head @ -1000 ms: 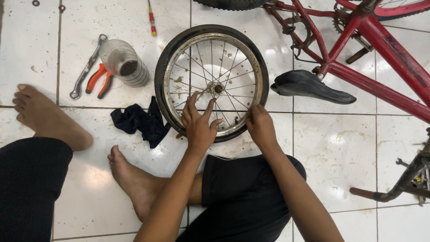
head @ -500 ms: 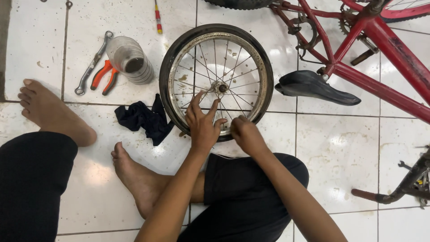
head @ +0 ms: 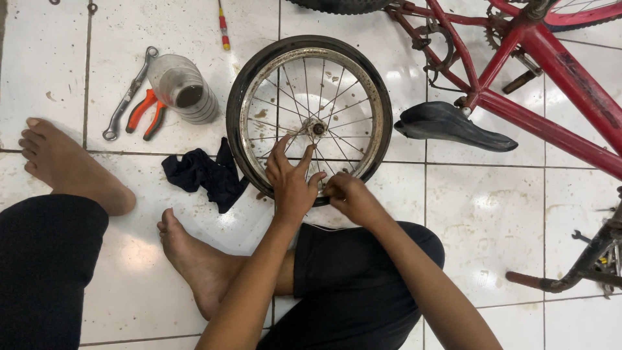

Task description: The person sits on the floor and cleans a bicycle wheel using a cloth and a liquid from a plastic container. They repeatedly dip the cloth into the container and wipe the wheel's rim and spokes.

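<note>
Small bike wheel (head: 310, 116) lay flat on the white tiled floor (head: 492, 220), upper centre of the frame – black tyre on, spokes and hub (head: 317, 128) showing. Left hand (head: 289, 181) rested on the lower part of the wheel, fingers spread wide over the spokes just below the hub, palm over the near rim, not closed on anything. Right hand (head: 346, 194) sat just right of it at the wheel's lower edge, fingers curled and pressed together against rim/tyre; couldn't tell whether it pinched a spoke or sth small. The two hands were nearly touching.

Dark crumpled rag (head: 204, 175) lay against the wheel's lower left side. Upper left of the frame: a clear plastic bottle (head: 183, 89) on its side, with a wrench (head: 128, 96) and orange-handled pliers (head: 146, 115) just beside it. Small red and yellow screwdriver (head: 223, 27) at top centre. Red bike frame (head: 557, 84) filled the upper right, upside down – its black saddle (head: 453, 124) rested on the tiles right of the wheel, near but apart. Bare feet (head: 194, 266) and dark trousers lower left and centre
</note>
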